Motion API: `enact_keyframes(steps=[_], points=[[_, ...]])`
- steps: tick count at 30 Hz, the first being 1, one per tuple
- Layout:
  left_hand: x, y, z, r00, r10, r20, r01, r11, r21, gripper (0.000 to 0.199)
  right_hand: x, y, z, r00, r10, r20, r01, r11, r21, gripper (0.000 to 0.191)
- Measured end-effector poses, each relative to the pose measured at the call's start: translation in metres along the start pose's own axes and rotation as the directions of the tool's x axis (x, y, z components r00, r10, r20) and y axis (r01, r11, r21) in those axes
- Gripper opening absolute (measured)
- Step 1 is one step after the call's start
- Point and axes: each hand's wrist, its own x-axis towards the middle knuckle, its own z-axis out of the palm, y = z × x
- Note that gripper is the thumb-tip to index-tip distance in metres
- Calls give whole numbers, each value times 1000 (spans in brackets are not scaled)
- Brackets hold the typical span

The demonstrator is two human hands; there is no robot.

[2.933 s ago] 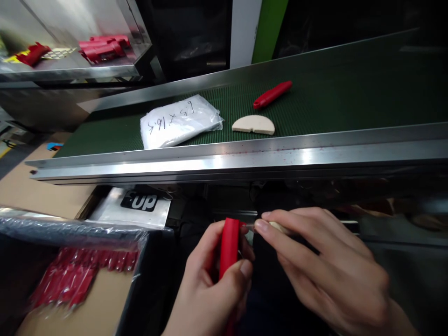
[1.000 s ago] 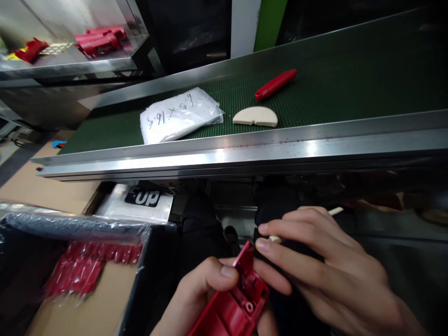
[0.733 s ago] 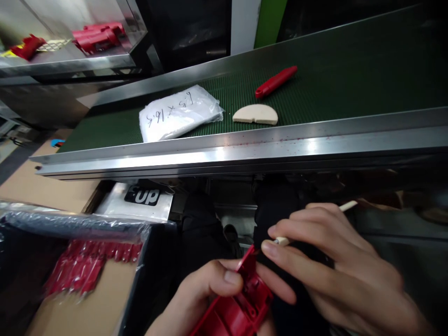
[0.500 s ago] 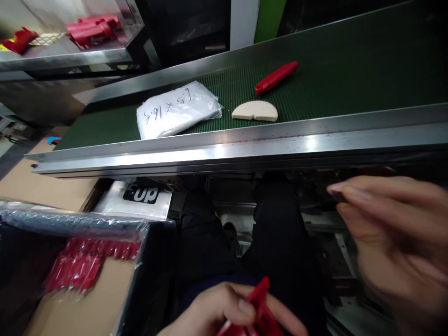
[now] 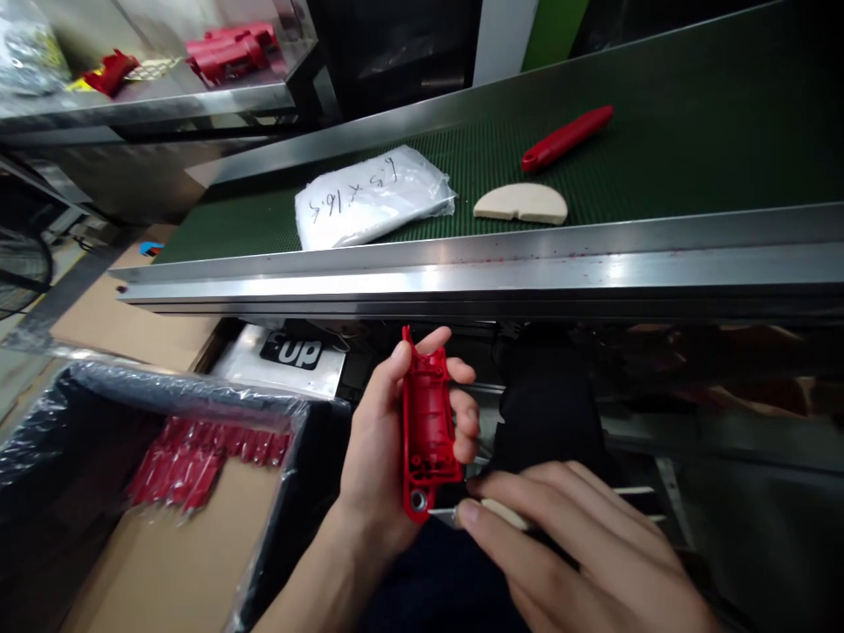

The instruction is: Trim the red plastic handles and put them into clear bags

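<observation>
My left hand [image 5: 379,431] is closed around a red plastic housing [image 5: 428,418], its hollow, ribbed inside facing up. A metal-lined hole shows at the housing's near end. In my right hand [image 5: 567,536] is a small knife [image 5: 505,512] with a pale handle, pinched between thumb and fingers. Its thin blade points left and its tip is at the housing's edge beside the hole; whether it touches, I cannot tell. On the green conveyor belt [image 5: 686,132] lie a long red plastic piece [image 5: 567,138], a cream half-round block [image 5: 520,202] and a white plastic-wrapped packet [image 5: 373,200] with handwriting.
The conveyor's metal rail [image 5: 396,277] runs across in front of me. At lower left stands a plastic-lined box [image 5: 164,387] holding several bagged red parts [image 5: 191,462] on cardboard. More red parts [image 5: 230,53] rest on a metal shelf at upper left.
My left hand has raised the red housing from the bottom edge to the middle of the view. My right hand has come in from the right, and the knife now shows at the housing.
</observation>
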Motion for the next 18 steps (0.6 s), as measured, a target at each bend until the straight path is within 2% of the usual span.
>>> enact_keyframes(steps=[4, 11, 15, 18], points=[[-3, -2, -1, 1000, 8, 16, -9, 1000, 19, 37, 3, 2, 2, 1000, -10, 20, 10, 1000, 25, 35], [-4, -5, -1, 999, 25, 25, -26, 998, 51, 35, 4, 0, 1, 999, 3, 51, -1, 999, -35, 29], [-5, -3, 0, 1000, 17, 16, -18, 998, 61, 36, 5, -1, 0, 999, 37, 10, -36, 998, -59, 30], [-5, -1, 0, 1000, -21, 20, 21, 1000, 10, 39, 5, -1, 0, 994, 86, -69, -84, 996, 30, 34]])
